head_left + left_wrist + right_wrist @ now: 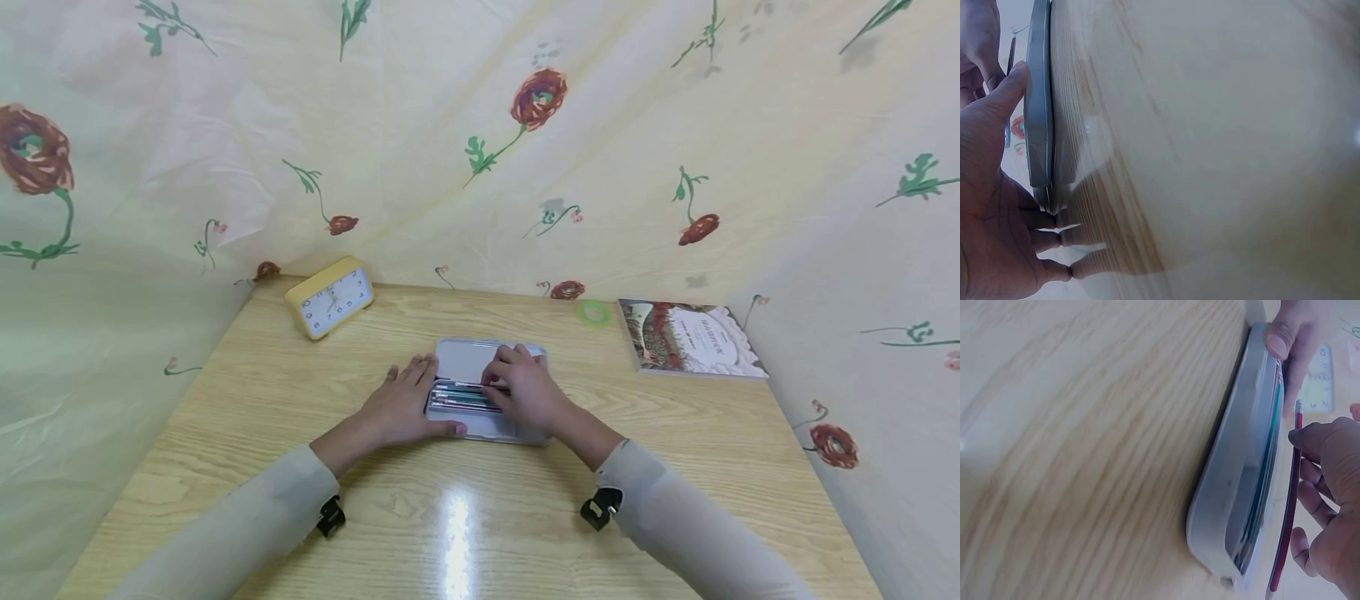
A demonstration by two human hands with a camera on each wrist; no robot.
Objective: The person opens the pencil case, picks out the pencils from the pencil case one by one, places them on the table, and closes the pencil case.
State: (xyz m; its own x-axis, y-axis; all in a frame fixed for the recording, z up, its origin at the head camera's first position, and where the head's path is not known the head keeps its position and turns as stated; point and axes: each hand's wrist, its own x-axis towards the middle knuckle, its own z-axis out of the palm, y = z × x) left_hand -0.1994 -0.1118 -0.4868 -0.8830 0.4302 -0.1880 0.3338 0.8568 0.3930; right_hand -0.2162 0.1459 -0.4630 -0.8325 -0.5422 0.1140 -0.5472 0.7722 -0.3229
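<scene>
A grey pencil case lies with its lid folded back on the table. Several pencils lie side by side in its tray, green and dark ones among them. My right hand pinches a dark red pencil between thumb and fingers, just above the case. Its metal eraser end shows in the right wrist view. At the case's left end, my left hand rests with fingers spread and fairly straight. Its thumb lies over the front rim, while the other fingertips touch the table.
A yellow alarm clock stands at the back left. Toward the back right lie a green ring of tape and a book with a floral cover. Flowered cloth hangs behind and beside the wooden table.
</scene>
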